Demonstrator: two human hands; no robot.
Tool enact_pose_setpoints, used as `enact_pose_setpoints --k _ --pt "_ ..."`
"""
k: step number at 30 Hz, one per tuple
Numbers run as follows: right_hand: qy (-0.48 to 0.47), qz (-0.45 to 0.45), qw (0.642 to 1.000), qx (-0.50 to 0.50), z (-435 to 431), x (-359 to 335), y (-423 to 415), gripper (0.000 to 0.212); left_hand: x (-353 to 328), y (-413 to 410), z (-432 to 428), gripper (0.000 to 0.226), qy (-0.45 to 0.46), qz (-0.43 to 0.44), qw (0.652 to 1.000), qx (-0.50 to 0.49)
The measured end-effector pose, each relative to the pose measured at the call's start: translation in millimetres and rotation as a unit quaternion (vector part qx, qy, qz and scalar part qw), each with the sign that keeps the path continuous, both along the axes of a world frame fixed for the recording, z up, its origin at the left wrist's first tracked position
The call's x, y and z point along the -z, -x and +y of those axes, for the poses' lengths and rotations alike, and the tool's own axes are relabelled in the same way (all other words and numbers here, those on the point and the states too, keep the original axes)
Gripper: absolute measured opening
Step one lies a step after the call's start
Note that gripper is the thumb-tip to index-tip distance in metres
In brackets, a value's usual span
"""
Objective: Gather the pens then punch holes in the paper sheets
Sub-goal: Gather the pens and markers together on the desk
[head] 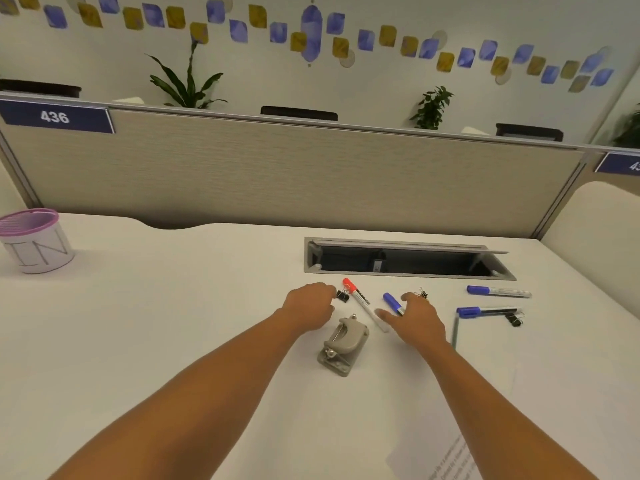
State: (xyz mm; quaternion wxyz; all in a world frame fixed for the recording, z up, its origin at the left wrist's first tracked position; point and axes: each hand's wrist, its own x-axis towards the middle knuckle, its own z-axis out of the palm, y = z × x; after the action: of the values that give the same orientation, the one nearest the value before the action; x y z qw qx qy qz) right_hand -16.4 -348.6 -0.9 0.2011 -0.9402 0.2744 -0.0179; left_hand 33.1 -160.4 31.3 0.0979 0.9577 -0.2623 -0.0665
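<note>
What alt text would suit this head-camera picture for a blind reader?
Two bare arms reach over a white desk: the left hand at a black binder clip, the right hand spread over a blue-capped marker, a red-capped marker between them. A grey hole punch sits nearer the camera.

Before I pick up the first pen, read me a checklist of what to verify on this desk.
1. Is the right hand free? Open, spread over the nearest blue marker. Ok.
2. Is the left hand free? Fingers curled at a binder clip; grip unclear. Cannot tell.
3. Are the pens gathered? The red marker, the far blue marker and the blue marker below it lie scattered. Not ok.
4. Is the hole punch reachable? Between the forearms. Ok.
5. Is the paper sheet ready? Partly out of frame. Cannot tell.
</note>
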Motion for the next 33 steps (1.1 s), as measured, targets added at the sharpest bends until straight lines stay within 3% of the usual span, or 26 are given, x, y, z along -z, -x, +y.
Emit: enact_pose_setpoints --k 3,6,11,19,26,33 --pt "0.048 0.048 0.997 -0.027 4.4 10.0 -11.8 0.089 10.3 -9.8 -14.8 0.047 0.013 -0.009 1.0 0.024" --pt "0.098 0.056 0.993 -0.044 6.7 15.0 -22.7 0.083 18.7 -19.0 -23.5 0.05 0.003 -0.026 0.999 0.047" --pt "0.053 0.03 0.996 -0.069 7.8 15.5 -34.3 0.054 27.1 -26.2 -27.9 0.04 -0.013 -0.04 0.997 0.059" --pt "-0.007 0.058 0.997 -0.058 14.0 13.6 -40.8 0.047 29.2 -25.6 -18.8 0.021 0.001 -0.067 0.997 0.025" --pt "0.04 0.091 0.991 -0.09 25.5 -1.9 -33.8 0.043 30.2 -12.5 13.8 0.022 0.111 -0.027 0.993 -0.036" --pt "0.042 0.008 0.99 -0.138 90.1 -45.2 -40.6 0.038 38.5 14.3 97.9 0.047 0.227 0.01 0.966 -0.123"
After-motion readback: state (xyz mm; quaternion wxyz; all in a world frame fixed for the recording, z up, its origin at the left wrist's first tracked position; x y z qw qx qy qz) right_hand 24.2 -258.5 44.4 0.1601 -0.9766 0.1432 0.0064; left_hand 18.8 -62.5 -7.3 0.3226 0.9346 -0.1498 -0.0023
